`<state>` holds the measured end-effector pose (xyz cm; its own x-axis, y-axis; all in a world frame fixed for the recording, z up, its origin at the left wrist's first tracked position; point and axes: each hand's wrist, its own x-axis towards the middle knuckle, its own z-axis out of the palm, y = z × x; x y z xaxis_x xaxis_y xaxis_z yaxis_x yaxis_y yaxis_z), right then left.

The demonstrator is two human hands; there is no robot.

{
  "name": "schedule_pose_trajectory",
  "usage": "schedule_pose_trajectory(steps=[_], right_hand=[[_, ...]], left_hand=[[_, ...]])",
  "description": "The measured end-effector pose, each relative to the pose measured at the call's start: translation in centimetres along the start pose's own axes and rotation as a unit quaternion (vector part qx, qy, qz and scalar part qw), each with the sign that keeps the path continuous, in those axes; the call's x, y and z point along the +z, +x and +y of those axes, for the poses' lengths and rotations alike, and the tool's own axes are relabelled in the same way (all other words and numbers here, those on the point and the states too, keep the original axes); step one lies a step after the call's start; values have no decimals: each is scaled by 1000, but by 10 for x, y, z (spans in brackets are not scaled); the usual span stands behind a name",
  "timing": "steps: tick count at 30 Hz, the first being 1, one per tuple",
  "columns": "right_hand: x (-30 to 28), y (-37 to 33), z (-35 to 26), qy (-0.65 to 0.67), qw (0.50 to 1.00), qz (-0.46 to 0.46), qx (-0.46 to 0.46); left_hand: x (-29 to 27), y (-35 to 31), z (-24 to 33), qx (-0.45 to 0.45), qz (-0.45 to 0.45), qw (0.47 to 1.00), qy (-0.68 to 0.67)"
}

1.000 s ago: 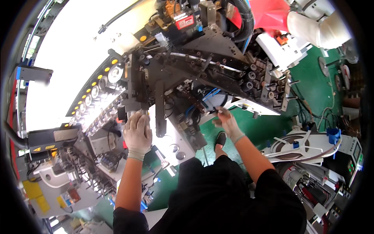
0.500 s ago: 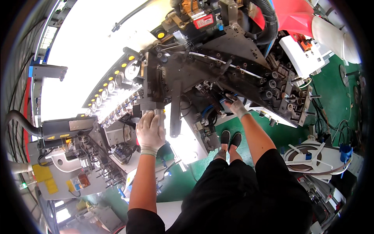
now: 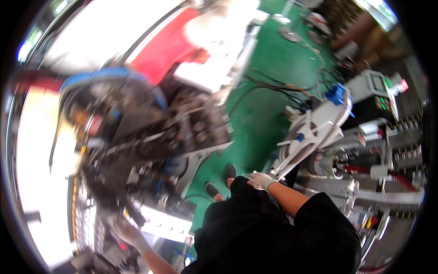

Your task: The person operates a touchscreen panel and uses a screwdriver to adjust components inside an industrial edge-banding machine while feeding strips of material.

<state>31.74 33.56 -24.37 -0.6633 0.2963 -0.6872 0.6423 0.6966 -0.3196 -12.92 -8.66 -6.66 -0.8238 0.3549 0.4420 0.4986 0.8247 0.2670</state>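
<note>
From my remote seat, the head view shows me a worker in black clothing (image 3: 273,233) on a green floor (image 3: 255,123), the pale-gloved left hand (image 3: 129,232) at the near end of a dark machine frame (image 3: 107,173). A dark metal bar (image 3: 133,212) of that frame lies just beside this hand, on the worker's left; blur hides whether they touch. I cannot tell whether the left fingers grasp anything or rest loose. The gloved right hand (image 3: 261,181) sits low before the black clothing, fingers partly curled, near a white spoked reel (image 3: 310,142); whether its fingertips pinch something small, I cannot make out. In my judgement, work at this metalwork calls for a steady left palm, fingers laid along flat faces rather than into gaps, and eyes on the point of contact. I would keep both hands clear of the frame's rollers (image 3: 200,130) and set both shoes (image 3: 231,171) squarely before leaning in.
</note>
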Motion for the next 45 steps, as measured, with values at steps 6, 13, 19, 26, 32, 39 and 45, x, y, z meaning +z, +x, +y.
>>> schedule_pose_trajectory(steps=[6,13,19,26,32,39,45], right_hand=[[39,-83,135,11,974,65,218],[90,-53,213,100,957,183,202],[106,-92,326,308,800,440,268],[135,-157,335,651,323,547,416],[217,-110,260,661,40,572,484],[154,-22,171,578,398,384,601],[18,-49,191,486,552,286,614]], left_hand=[[26,15,307,376,-173,845,-339],[66,6,612,592,-312,604,-433],[116,-28,796,587,-415,528,-452],[194,-64,996,538,-603,429,-403],[223,-151,1249,511,-669,310,-442],[243,-282,1505,562,-588,292,-504],[227,-335,1578,586,-600,290,-461]])
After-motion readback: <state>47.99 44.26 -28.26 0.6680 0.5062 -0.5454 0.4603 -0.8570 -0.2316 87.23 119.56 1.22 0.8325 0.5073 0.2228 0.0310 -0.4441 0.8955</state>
